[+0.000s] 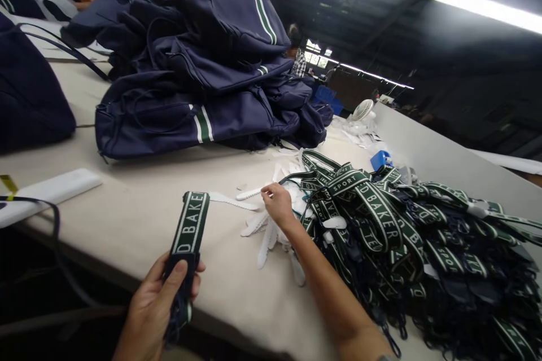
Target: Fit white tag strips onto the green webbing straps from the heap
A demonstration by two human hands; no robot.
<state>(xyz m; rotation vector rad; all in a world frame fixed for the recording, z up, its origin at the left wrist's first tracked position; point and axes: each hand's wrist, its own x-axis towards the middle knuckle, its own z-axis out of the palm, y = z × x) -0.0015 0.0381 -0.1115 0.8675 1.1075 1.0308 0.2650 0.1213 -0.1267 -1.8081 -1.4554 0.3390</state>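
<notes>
My left hand (158, 296) is wrapped round a folded green strap (192, 223) with white lettering and a navy end piece, its thumb pressed on the navy part. To the right, my right hand (277, 202) reaches over the table with its fingers bent together at the edge of a heap of white plastic strips (265, 237); what its fingertips hold, if anything, is too small to make out. Beside that hand lies a large pile of green lettered straps (376, 214). One white strip (232, 201) lies between the hands.
Navy bags (215, 62) with green and white stripes are stacked at the back of the table (139, 197). Another navy bag (29, 90) stands at left, near a white board (55, 194). A blue object (381, 159) and a fan (363, 110) are farther back. People are in the background.
</notes>
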